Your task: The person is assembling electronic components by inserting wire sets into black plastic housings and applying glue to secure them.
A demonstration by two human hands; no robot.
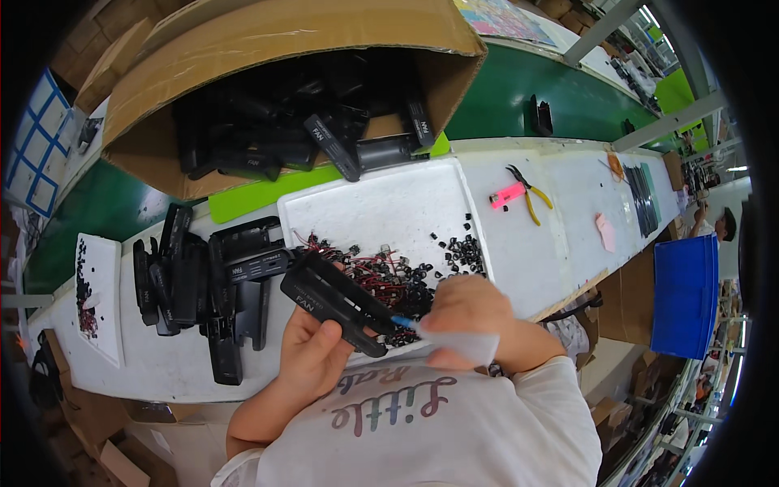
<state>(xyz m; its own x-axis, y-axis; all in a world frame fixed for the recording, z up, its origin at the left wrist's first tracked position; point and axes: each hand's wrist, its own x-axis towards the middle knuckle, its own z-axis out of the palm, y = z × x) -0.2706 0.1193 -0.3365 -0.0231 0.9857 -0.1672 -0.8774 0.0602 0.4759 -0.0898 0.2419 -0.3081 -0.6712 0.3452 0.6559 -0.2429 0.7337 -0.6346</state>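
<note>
My left hand [312,353] grips a long black plastic housing [329,302], tilted, its hollow side upward, with the thumb on the near side. My right hand [472,307] is closed around a whitish squeeze bottle [469,346], partly blurred, whose blue nozzle [403,321] points at the housing's right end. Whether the nozzle touches the housing I cannot tell. Beneath both hands lies a white foam tray [377,199]. In it are a heap of small parts with red wires [369,272] and loose small black pieces [465,254].
More black housings [191,280] are piled left of the tray. Behind it, a large cardboard box [300,49] on its side holds many more. At right lie yellow-handled pliers [533,203], a pink lighter [507,195] and thin dark strips [643,203]. A smaller white tray [101,276] stands far left.
</note>
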